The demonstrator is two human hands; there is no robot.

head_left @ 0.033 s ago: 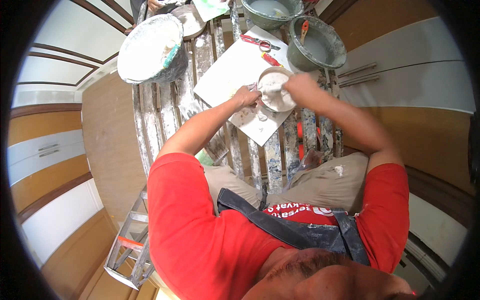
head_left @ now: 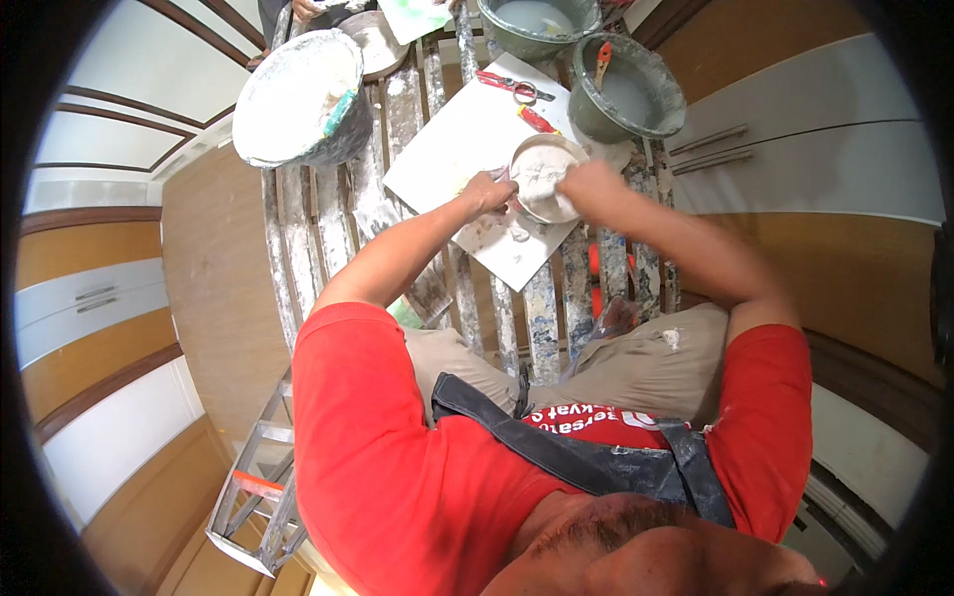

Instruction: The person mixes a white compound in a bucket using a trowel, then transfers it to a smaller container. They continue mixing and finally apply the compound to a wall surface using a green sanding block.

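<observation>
A round bowl (head_left: 543, 211) stands on a white board, with thick off-white paste (head_left: 542, 167) inside it. My left hand (head_left: 487, 192) grips the bowl's left rim, fingers closed on it. Over the right side of the bowl is my right hand (head_left: 593, 191), curled closed and slightly blurred. Whatever it may hold is hidden by the fingers and the paste. Just beyond the bowl lie a red-handled tool (head_left: 538, 120) and a pair of red-handled cutters (head_left: 514, 85). Dabs of paste (head_left: 516, 230) dot the board beside the bowl's near left side.
Beneath the white board (head_left: 437, 149) is a paint-spattered slatted platform (head_left: 545, 316). Grey water buckets (head_left: 668, 114) stand at the far right, one with a red-handled brush (head_left: 603, 62). A paste-coated bucket (head_left: 288, 99) stands far left. Another person's hand (head_left: 306, 10) shows behind. A stepladder (head_left: 260, 497) is lower left.
My right hand has shifted slightly left and toward me over the bowl. My left hand keeps its grip on the rim.
</observation>
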